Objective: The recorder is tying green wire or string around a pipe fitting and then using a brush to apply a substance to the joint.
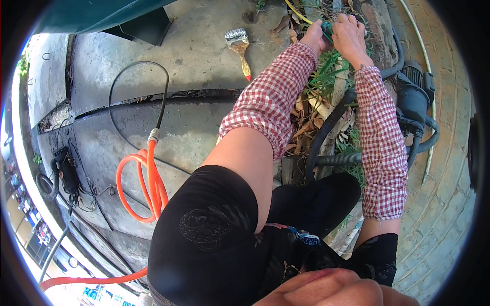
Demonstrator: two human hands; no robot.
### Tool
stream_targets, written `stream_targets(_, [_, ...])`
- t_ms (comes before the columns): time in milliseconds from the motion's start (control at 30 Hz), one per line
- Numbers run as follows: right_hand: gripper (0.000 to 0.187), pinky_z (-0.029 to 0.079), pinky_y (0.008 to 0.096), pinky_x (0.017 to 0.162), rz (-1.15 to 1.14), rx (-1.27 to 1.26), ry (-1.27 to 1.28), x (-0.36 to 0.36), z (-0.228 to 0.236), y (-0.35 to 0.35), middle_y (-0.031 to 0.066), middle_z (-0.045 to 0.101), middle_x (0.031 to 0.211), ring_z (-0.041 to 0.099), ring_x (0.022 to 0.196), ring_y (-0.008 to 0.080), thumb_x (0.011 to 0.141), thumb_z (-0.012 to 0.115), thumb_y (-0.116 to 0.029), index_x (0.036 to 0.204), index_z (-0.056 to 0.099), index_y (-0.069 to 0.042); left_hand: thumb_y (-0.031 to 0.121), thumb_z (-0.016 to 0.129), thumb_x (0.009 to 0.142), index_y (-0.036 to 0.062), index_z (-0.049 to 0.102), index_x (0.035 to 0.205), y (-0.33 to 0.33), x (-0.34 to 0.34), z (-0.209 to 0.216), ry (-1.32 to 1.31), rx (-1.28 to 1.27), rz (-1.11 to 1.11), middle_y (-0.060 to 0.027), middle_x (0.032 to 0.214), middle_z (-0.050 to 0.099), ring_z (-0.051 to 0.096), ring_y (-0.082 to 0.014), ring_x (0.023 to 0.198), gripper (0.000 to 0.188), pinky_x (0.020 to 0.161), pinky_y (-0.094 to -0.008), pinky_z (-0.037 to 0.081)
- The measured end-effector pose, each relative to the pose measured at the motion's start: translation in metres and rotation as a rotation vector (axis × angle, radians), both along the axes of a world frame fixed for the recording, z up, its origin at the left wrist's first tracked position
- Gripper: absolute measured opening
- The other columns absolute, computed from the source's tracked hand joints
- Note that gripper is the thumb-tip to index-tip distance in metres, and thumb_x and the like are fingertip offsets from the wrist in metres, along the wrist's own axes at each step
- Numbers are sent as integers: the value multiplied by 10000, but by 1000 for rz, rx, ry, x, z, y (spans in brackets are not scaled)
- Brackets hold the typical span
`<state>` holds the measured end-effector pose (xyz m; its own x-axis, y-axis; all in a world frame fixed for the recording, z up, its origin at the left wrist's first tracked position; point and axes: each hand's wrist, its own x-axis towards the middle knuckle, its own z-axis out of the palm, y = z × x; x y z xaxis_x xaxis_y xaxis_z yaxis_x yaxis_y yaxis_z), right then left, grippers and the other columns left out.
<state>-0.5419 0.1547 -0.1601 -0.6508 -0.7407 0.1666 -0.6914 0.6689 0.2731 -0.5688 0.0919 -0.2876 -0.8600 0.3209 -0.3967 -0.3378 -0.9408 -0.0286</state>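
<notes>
Both hands reach far forward and meet over a strip of dry leaves and weeds. My left hand is closed on a small green fitting, beside the end of a yellow hose. Whether hose and fitting are joined is hidden by the fingers. My right hand is curled closed against the same green fitting from the right, its fingertips partly hidden. Red-checked sleeves cover both forearms. To the left of my left hand, a paintbrush with pale-crusted bristles and a red-tipped wooden handle lies on the concrete.
An orange hose and a looped black cable lie on the concrete slabs at left. A dark pump with corrugated black pipes stands beside my right forearm. A large green container overhangs the far left.
</notes>
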Motion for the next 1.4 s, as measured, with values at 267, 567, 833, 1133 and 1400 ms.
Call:
stream_targets(267, [142, 284, 461, 954, 109, -260, -186, 8, 24, 11, 78, 537, 1077, 432, 1113, 230, 733, 649, -177, 770, 618, -43, 412, 257, 934, 39, 490, 993, -12, -2, -3, -21, -72, 39, -110, 923, 605, 589, -250, 866, 443, 793, -448, 458])
stream_targets(567, [129, 174, 545, 996, -103, 72, 119, 31, -6, 5, 55, 540, 1075, 386, 1162, 234, 708, 618, -119, 826, 670, -112, 412, 273, 929, 53, 499, 968, -6, 2, 4, 39, -50, 26, -82, 840, 600, 584, -244, 779, 427, 758, -468, 456])
stream_targets(833, [61, 235, 480, 965, 74, -212, -9, 26, -1, 12, 45, 536, 1039, 418, 1119, 211, 687, 665, -120, 731, 650, -79, 414, 271, 929, 45, 494, 977, -10, -2, -4, 18, -49, 20, -95, 868, 605, 591, -248, 788, 434, 741, -452, 469])
stream_targets(1133, [140, 303, 428, 916, 76, 39, 69, 36, 3, 9, 71, 502, 1048, 432, 1081, 255, 674, 671, -130, 716, 606, -14, 365, 290, 937, 10, 433, 966, -7, 3, 2, 61, 81, 20, -128, 829, 573, 594, -265, 722, 384, 663, -468, 509])
stream_targets(1400, [45, 321, 410, 888, 210, -221, -58, 25, 5, 9, 49, 492, 918, 450, 1023, 229, 644, 625, -67, 674, 607, -38, 419, 280, 931, 44, 451, 910, -19, -2, -10, -5, 86, 11, -94, 799, 572, 577, -255, 695, 413, 625, -451, 495])
